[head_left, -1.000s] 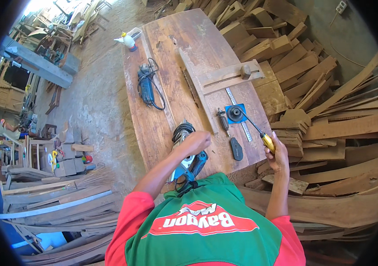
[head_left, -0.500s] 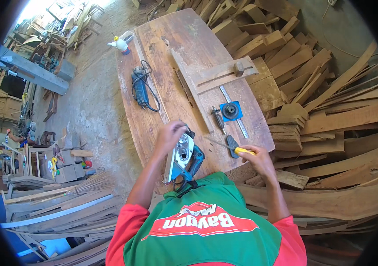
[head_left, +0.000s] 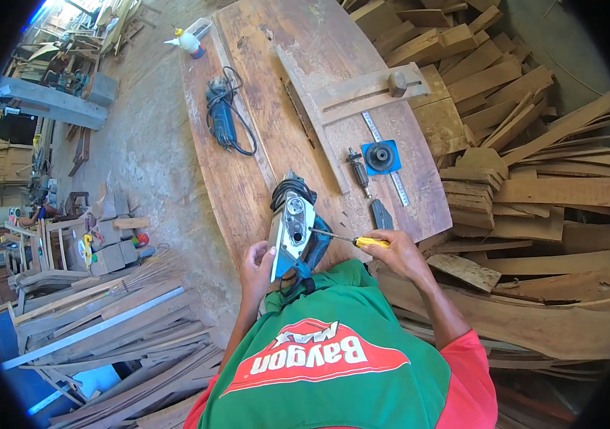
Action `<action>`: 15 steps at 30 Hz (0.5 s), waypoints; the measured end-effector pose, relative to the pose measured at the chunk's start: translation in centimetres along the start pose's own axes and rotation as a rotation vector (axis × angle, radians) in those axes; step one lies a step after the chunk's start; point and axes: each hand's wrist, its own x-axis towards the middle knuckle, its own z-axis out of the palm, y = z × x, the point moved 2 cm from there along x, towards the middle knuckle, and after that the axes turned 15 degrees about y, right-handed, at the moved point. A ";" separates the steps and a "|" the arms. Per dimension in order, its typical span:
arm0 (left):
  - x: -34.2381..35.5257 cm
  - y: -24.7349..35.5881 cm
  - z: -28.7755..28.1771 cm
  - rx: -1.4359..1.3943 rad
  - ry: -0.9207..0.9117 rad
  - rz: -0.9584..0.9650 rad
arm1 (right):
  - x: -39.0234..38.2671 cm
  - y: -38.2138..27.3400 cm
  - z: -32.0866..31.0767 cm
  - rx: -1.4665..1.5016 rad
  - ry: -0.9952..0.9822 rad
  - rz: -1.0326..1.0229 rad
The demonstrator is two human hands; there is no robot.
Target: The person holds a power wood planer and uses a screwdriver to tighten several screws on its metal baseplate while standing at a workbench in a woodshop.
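Note:
A blue and silver power tool that looks like an electric hand planer (head_left: 293,227) lies on its side at the near edge of the wooden table. My left hand (head_left: 256,265) holds its lower left edge, thumb on the flat metal face. In my right hand (head_left: 398,254) is a yellow-handled screwdriver (head_left: 371,243). Its shaft points left, and the tip meets the right side of the silver housing. The planer's black cord (head_left: 290,187) is bundled at its far end. Right of it lie a dark grey cover-like part (head_left: 381,217) and a motor armature (head_left: 357,170).
On the wooden table (head_left: 247,187) lie a blue corded power tool (head_left: 223,127), a slotted wooden jig (head_left: 362,93), a steel ruler (head_left: 373,127) and a black round part on a blue square (head_left: 381,156). A white bottle (head_left: 190,46) stands far left. Stacked timber (head_left: 484,93) crowds the right.
My left hand has moved from the planer's far end down to its near left edge. The screwdriver has come left, its tip now against the planer's housing. The view has shifted slightly.

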 end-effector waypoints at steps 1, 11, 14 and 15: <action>-0.5 0.6 0.1 -0.021 -0.027 -0.034 | 0.2 -0.4 -0.2 -0.028 -0.010 -0.007; 0.3 -0.7 0.9 0.006 -0.217 0.020 | 4.0 -6.2 -1.8 -0.345 -0.270 -0.020; 0.4 -0.1 0.8 0.064 -0.224 0.031 | 6.2 -7.0 -1.9 -0.461 -0.404 -0.029; 0.5 0.1 0.8 0.061 -0.225 0.025 | 6.9 -7.3 -2.0 -0.505 -0.445 -0.043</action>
